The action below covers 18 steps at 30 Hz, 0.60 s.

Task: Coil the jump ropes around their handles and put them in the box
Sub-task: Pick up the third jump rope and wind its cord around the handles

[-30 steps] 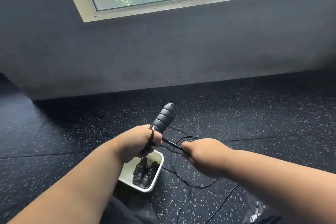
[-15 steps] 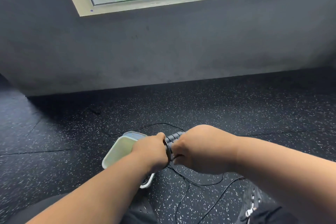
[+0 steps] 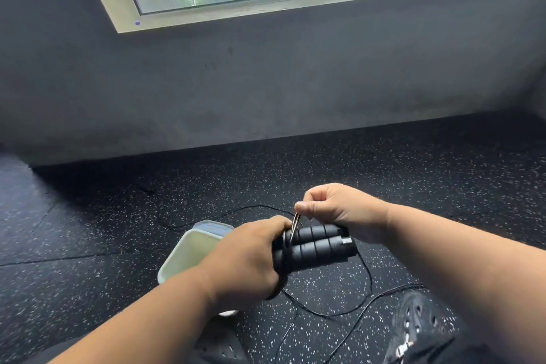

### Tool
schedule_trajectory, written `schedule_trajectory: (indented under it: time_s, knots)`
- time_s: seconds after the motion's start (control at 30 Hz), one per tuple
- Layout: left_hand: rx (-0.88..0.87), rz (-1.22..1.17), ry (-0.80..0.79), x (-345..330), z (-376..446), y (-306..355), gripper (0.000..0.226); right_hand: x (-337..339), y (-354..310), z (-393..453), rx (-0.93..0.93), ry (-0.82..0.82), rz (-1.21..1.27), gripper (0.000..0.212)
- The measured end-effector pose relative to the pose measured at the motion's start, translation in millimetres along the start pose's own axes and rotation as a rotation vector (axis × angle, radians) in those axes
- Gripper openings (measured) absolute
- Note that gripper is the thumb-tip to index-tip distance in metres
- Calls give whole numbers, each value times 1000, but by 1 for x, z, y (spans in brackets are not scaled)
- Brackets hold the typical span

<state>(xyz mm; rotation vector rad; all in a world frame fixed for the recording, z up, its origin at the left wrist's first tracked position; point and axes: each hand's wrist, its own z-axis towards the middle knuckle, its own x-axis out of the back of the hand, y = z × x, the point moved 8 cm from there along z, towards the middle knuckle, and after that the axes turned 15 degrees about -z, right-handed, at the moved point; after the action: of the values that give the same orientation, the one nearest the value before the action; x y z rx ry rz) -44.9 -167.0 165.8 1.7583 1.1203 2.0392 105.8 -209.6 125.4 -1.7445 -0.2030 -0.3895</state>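
Two black ribbed jump rope handles point(image 3: 317, 248) lie side by side, pointing right, and my left hand point(image 3: 248, 263) grips their left end. A few turns of thin cord wrap the handles beside that hand. My right hand point(image 3: 334, 210) pinches the thin cord just above the handles. The loose black cord point(image 3: 334, 312) trails in loops over the floor below and behind my hands. A pale white box point(image 3: 183, 254) stands on the floor under my left hand; its inside is mostly hidden by my arm.
The floor is black rubber with white speckles point(image 3: 413, 186). A grey wall point(image 3: 266, 83) with a window above runs along the back. My dark shoes point(image 3: 419, 331) sit at the bottom right, near the cord.
The handles swung down from pointing up to lying level. My right hand moved from pulling the cord to the right, across the handles, and now pinches it above them. The view tilted.
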Motion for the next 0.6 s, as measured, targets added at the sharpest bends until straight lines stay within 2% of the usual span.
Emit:
schedule_trajectory:
  time_s: [0.13, 0.2, 0.3, 0.33, 0.5, 0.6]
  knots:
    - [-15, -213, 99, 17, -4, 5, 50, -11, 0, 5, -30, -104, 185, 33]
    - [-20, -263, 130, 18, -6, 5, 57, -18, -1, 5, -16, -147, 225, 23]
    - [13, -305, 171, 20, -9, 0, 62, -26, 5, 3, -67, -165, 214, 49]
    - [30, -334, 159, 18, -8, -2, 64, -28, 6, 2, -74, -164, 205, 51]
    - [22, -602, -20, -15, -4, -12, 78, -45, 8, 3, -64, -119, 71, 22]
    - [21, -611, 50, -16, 0, -14, 69, -45, 7, 2, -65, -81, 81, 15]
